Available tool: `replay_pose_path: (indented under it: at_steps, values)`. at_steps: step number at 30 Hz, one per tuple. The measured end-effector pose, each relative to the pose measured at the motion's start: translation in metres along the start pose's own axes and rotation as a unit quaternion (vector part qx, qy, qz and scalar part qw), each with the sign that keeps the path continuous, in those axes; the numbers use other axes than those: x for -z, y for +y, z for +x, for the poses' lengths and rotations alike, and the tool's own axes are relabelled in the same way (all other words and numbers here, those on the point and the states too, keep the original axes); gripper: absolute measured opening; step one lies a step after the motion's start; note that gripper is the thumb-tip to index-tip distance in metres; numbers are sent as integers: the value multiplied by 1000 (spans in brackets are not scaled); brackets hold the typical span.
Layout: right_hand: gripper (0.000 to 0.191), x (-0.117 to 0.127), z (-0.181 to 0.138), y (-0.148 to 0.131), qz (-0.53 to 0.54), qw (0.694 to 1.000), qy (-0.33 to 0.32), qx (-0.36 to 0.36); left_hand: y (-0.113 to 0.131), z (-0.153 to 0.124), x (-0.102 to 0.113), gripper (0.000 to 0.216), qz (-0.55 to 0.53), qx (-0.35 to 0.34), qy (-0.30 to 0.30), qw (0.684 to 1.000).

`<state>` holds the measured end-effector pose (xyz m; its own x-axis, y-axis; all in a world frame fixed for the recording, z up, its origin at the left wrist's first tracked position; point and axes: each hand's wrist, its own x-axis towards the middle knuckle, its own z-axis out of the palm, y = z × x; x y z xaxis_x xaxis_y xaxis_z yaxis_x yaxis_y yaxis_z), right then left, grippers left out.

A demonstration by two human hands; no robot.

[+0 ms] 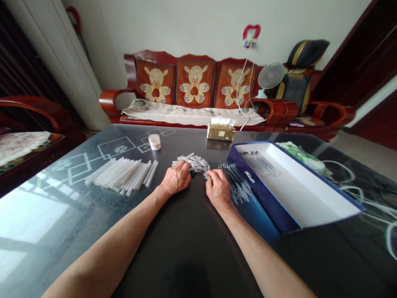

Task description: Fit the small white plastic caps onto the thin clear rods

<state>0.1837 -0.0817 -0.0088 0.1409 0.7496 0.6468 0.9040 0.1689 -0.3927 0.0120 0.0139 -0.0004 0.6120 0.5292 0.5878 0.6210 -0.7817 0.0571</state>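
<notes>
My left hand (176, 178) has its fingers curled down at the near left side of a pile of small white plastic pieces (192, 159). A few small black parts (192, 174) lie right by its fingertips; what its fingers hold, if anything, is hidden. Opposite it, my right hand (218, 188) is closed in a pinch, with a small pale plastic piece (206, 175) showing at the fingertips. To the left lies a row of white plastic tubes (124, 176). Beside my right hand is a heap of thin clear rods with dark ends (240, 184), like pen refills.
A blue box with a white inside (310, 194) stands at the right, more thin rods (259, 161) at its far end. Farther back are a small white tub (154, 142) and a tissue box (221, 131). White cables (372, 205) trail at the right edge.
</notes>
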Motion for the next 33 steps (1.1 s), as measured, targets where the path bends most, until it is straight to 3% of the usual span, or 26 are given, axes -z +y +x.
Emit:
replay_pose_path:
  at_steps: [2, 8, 14, 17, 19, 21, 23, 25, 28, 31, 33]
  values:
    - [24, 5, 4, 5, -53, 998, 3, -23, -1, 0, 4, 22, 19, 1, -5, 1000]
    - [18, 19, 25, 17, -249, 953, -132, -114, 6, 6, 16, 37, 30, 18, -44, 998]
    - [23, 21, 45, 12, -286, 917, -225, -160, 9, 8, 14, 36, 7, 10, -58, 998]
    - [23, 22, 54, 12, -268, 915, -240, -185, 7, 7, 11, 33, -5, -2, -43, 999]
    - [23, 23, 60, 14, -222, 933, -208, -191, 7, 6, 10, 31, -2, -2, -34, 999]
    - [21, 23, 63, 16, -118, 958, -150, -213, 7, 6, 9, 33, 5, 2, -27, 1000]
    - [19, 20, 64, 19, 57, 960, -81, -263, 7, 5, 8, 35, 9, 9, -22, 1000]
    - [23, 14, 62, 18, 260, 915, -20, -309, 6, 5, 6, 37, 7, 18, -22, 1000]
    - [30, 1, 55, 14, 500, 797, -10, -338, 5, 5, 5, 38, -4, 27, -29, 999]
    - [37, -11, 47, 8, 617, 704, -63, -347, 5, 5, 5, 37, -17, 31, -29, 999]
    - [40, -15, 44, 3, 644, 678, -75, -348, 5, 5, 4, 35, -25, 34, -26, 999]
